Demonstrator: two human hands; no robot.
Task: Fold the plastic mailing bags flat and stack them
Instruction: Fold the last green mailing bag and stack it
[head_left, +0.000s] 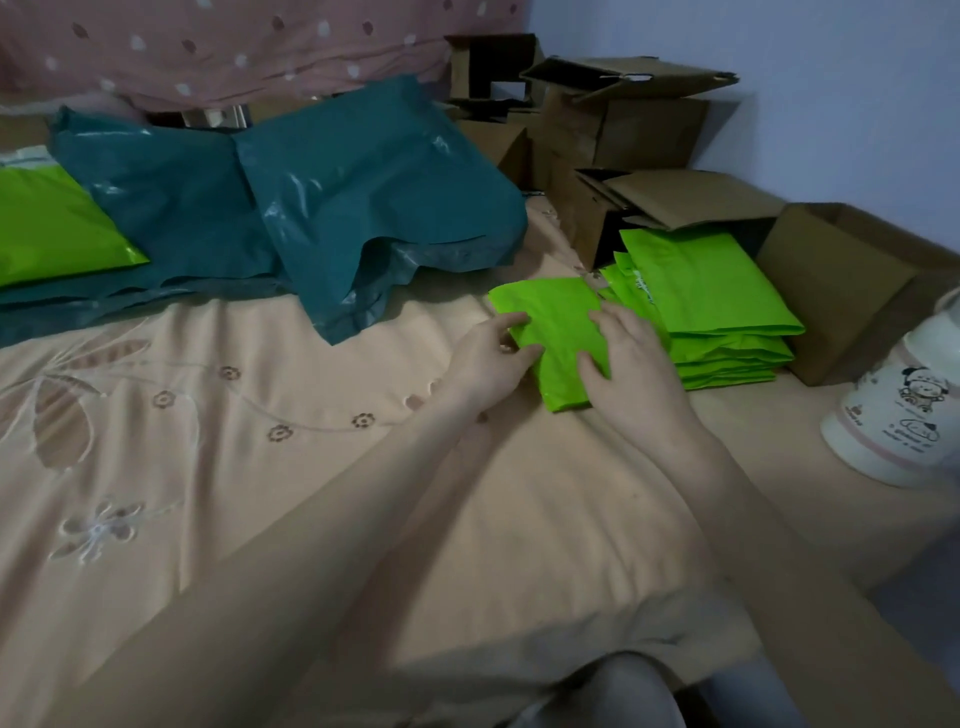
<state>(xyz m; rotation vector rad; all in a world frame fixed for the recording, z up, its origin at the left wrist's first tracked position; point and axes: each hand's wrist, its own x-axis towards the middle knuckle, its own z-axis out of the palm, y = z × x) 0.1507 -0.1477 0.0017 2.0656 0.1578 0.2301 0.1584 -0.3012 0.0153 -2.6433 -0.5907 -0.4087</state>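
Item 1: folded green bag (558, 338), narrow flat packet, on the bed (260, 467) toward its right edge, just beside the green stack (727, 332).
L hand (485, 364): fingers bent at the packet's left edge, thumb and forefinger pinching it.
R hand (631, 358): fingers fairly straight and spread, pressing flat on the packet's right half; grips nothing.
Item 2: green stack, several folded bags, top one tilted up against a cardboard box (670, 200). Stack leans, edges not squared.
Item 3: teal bags (311, 197), unfolded, puffy, far side of bed; more green (52, 228) at far left edge.
Other: white bottle (893, 421) w/ cartoon print near right edge; open box (841, 291) behind stack.
Step (judged): creasing last fold before transfer to stack.
Risks:
- Slick film springs open once R hand lifts; cause: trapped air, soft crease (bed gives under pressure).
- Packet slides off leaning stack; cause: tilted top bag, slippery plastic.
- One-sided pinch lets layers fan apart in carry.
- Sleeve or elbow may knock bottle on reach to the right.
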